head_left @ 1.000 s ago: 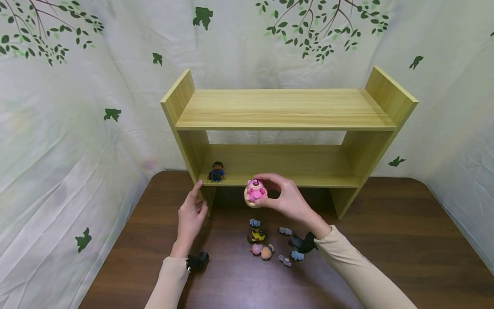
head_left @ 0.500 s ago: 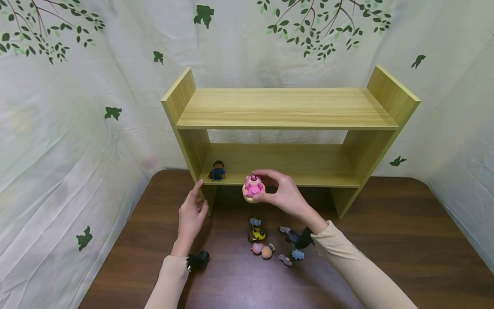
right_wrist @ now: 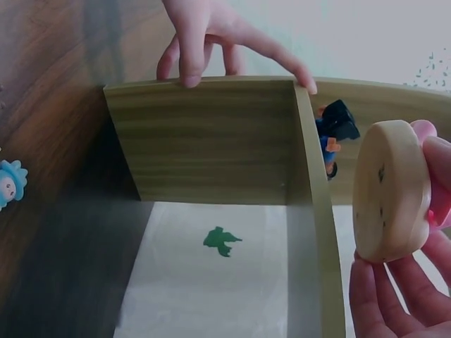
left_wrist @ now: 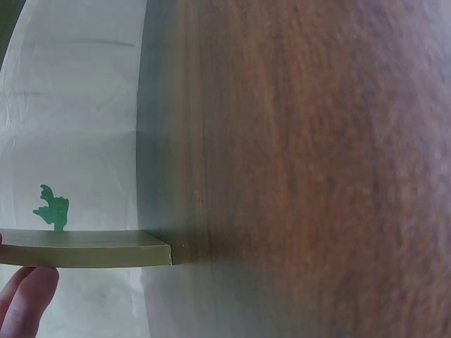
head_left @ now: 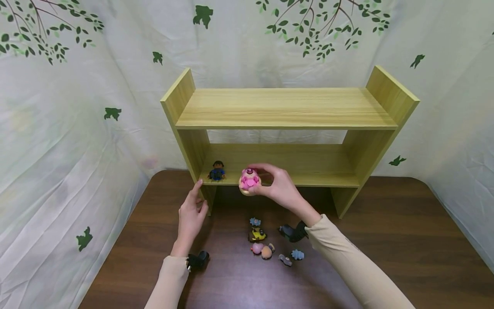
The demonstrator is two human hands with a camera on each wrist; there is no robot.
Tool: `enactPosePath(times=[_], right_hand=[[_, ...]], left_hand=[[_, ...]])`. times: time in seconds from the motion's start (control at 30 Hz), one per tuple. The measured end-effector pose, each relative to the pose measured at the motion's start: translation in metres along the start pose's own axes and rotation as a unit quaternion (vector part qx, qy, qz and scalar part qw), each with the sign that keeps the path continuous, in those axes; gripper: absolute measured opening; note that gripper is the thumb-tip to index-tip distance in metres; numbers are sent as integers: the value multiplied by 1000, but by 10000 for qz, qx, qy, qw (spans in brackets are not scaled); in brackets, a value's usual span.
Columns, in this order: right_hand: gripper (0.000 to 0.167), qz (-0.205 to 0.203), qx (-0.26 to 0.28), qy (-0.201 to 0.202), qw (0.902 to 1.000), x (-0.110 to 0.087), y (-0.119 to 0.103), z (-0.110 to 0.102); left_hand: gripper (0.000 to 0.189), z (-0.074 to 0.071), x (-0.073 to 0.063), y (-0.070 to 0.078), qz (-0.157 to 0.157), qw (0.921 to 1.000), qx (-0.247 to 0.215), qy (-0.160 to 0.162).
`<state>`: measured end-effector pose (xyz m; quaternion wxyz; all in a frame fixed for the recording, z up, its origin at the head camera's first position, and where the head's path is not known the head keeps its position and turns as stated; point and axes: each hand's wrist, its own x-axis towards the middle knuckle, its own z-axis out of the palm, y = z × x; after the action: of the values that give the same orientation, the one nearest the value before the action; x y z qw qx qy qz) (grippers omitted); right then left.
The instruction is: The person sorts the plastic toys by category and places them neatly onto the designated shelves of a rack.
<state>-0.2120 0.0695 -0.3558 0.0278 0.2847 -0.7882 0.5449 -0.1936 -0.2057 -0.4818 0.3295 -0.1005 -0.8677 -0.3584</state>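
Note:
My right hand (head_left: 279, 186) pinches a pink bear figurine (head_left: 249, 180) seated in a cream base, held upright at the front edge of the middle shelf board. The right wrist view shows the round cream underside (right_wrist: 387, 193) of that base close up. To the left, a small figure in blue (head_left: 217, 170) with dark hair sits at the left end of that board. My left hand (head_left: 191, 214) holds the left side panel (right_wrist: 204, 141) of the wooden shelf (head_left: 285, 107), its index fingertip at the board's front corner. Some left fingers are hidden behind the panel.
Small toys lie on the brown table (head_left: 405, 240) before the shelf: a yellow-and-black toy (head_left: 257, 234), a pink one (head_left: 257, 248), a peach one (head_left: 266, 252), a grey one (head_left: 285, 260) and light-blue ones (head_left: 297, 254). A leaf-print curtain (head_left: 96, 163) hangs behind.
My right hand has moved up and slightly left with the bear figurine, bringing it over the middle board's front edge. The left hand has stayed at the side panel.

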Motion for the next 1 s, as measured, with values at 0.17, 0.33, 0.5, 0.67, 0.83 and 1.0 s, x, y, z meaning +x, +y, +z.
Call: enactPosePath(times=[0.17, 0.33, 0.5, 0.67, 0.83, 1.0], right_hand=[[53, 45, 17, 41, 10000, 7, 2, 0], [54, 83, -46, 72, 9999, 16, 5, -1], [55, 164, -107, 92, 9998, 24, 6, 0], [54, 78, -99, 34, 9999, 29, 6, 2], [53, 57, -23, -1, 10000, 33, 6, 3], [53, -76, -68, -16, 9999, 35, 8, 5]], left_hand=[[80, 0, 1, 1, 29, 10000, -11, 28], [79, 0, 1, 1, 30, 10000, -15, 19], [79, 0, 0, 1, 16, 10000, -39, 23], [79, 0, 0, 2, -3, 10000, -71, 23], [78, 0, 0, 2, -39, 10000, -73, 3], [76, 0, 0, 1, -43, 10000, -72, -25]])
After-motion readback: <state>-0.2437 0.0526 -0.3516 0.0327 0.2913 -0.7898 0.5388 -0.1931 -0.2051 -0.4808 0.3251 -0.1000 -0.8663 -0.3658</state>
